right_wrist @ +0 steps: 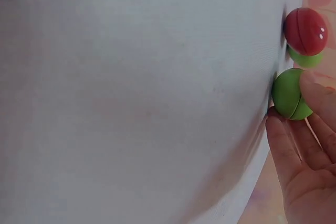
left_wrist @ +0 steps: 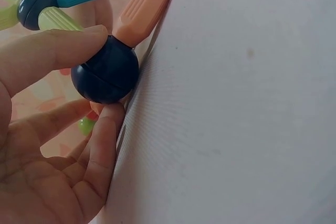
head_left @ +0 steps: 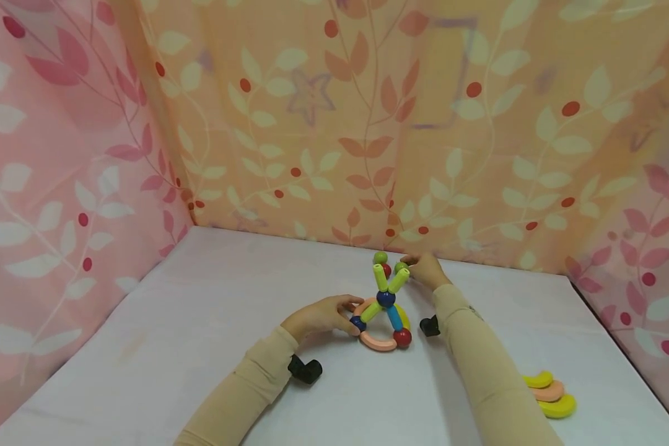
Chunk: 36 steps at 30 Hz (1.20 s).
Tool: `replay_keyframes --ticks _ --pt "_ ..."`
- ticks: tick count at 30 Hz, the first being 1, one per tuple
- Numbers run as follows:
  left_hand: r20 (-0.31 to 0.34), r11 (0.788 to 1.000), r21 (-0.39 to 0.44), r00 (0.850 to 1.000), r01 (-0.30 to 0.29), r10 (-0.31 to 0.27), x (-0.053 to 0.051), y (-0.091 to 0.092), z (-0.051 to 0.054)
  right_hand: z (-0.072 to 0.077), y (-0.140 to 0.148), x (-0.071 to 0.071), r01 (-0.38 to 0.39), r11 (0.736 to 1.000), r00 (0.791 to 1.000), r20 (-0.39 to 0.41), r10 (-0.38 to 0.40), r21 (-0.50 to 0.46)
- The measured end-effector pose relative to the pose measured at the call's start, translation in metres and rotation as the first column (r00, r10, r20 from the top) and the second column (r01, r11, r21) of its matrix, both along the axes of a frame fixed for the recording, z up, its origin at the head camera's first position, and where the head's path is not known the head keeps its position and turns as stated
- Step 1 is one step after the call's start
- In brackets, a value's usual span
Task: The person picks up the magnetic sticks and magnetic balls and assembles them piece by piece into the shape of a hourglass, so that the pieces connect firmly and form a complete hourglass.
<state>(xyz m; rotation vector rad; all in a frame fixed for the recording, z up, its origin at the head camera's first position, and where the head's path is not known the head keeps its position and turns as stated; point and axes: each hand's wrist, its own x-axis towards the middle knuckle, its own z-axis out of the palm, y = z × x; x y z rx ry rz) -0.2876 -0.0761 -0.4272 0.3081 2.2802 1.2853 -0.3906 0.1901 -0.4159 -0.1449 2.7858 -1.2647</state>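
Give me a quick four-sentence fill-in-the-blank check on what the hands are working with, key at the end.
1. The left hand holds a dark ____ ball.
2. The right hand holds a ____ ball near the far edge of the table.
3. From the upper dark ball, the number of rods slanting upward is ____.
4. Beside the right sleeve, the number of curved pieces showing is ____.

Missing words: blue; green; two; three.

Balls (head_left: 387, 271) lie behind the framework (head_left: 386, 298) — curved pieces (head_left: 552, 392), front right.
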Motion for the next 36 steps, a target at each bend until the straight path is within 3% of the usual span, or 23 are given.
replay_keyframes --ticks 3,6,10,12,17,22,30,36 --pt "0.004 1.000 -0.002 1.000 -0.001 0.001 0.000 0.000 0.000 0.001 0.004 0.006 0.024 0.999 1.000 0.014 -0.023 -0.022" --pt "0.003 1.000 0.003 1.000 0.006 -0.006 0.000 0.002 0.001 0.007 0.008 0.017 0.051 0.989 0.998 0.043 -0.046 -0.137" --pt "-0.005 1.000 0.009 1.000 0.014 -0.014 0.000 0.002 0.001 0.022 0.012 0.036 0.075 0.936 0.996 0.073 -0.053 -0.345" --pt "-0.009 1.000 0.010 1.000 0.015 -0.015 0.000 0.001 0.001 0.032 0.013 0.047 0.068 0.919 0.997 0.049 -0.054 -0.388" --pt "-0.010 1.000 0.012 1.000 0.020 -0.019 -0.001 -0.002 0.002 0.054 0.015 0.077 -0.010 0.918 0.995 -0.095 -0.030 -0.397" --pt "-0.013 1.000 0.009 1.000 0.021 -0.021 -0.001 -0.004 0.002 0.069 0.010 0.099 -0.106 0.897 0.981 -0.194 0.023 -0.429" --pt "-0.016 1.000 0.008 1.000 0.026 -0.026 -0.001 -0.003 0.001 0.076 0.004 0.114 -0.149 0.875 0.975 -0.216 0.053 -0.460" --pt "-0.010 1.000 0.005 1.000 0.023 -0.023 0.000 -0.001 0.002 0.077 0.003 0.120 -0.132 0.886 0.981 -0.186 0.053 -0.444"
